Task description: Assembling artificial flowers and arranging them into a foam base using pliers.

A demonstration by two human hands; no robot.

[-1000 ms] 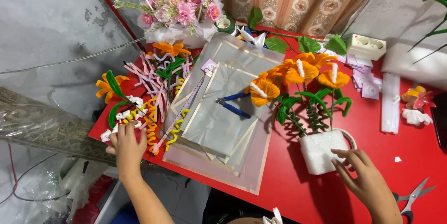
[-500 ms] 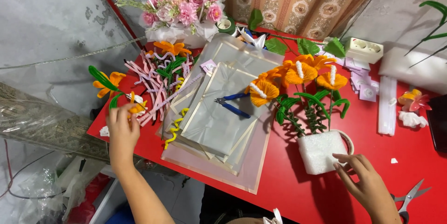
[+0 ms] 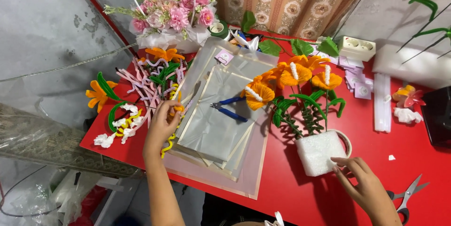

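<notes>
Nearest the camera, the right hand (image 3: 364, 186) rests on the red worktop (image 3: 300, 198) with its fingers loosely spread, holding nothing, the fingertips just beside the lower corner of a white foam block (image 3: 320, 152). From that block rises a cluster of orange pipe-cleaner flowers with white centres on twisted green stems (image 3: 293, 83), its long axis leaning up and away from the person. A pair of grey-handled scissors (image 3: 408, 195) lies near that hand, at the worktop's edge, blades pointing away to the right.

The left hand (image 3: 162, 125) is closed in a pinch on a curly orange and yellow pipe cleaner (image 3: 170, 130). This piece lies at the left border of a stack of clear and frosted plastic sheets (image 3: 221, 127), running roughly near to far, its yellow end curling towards the person. On the sheets, blue-handled pliers (image 3: 228, 109) point their jaws left, towards the pinching hand.

Left of the hand sits a loose heap of pink, white, green and orange pipe-cleaner pieces (image 3: 136, 94), crowding that side.

Farther off, a small square pale purple tag (image 3: 224, 57) lies on the sheets' far corner, and several like tags (image 3: 354, 78) are scattered to the right near a white socket block (image 3: 357, 47). At the far edge stands a pink flower bouquet in a white-handled basket (image 3: 171, 17).
</notes>
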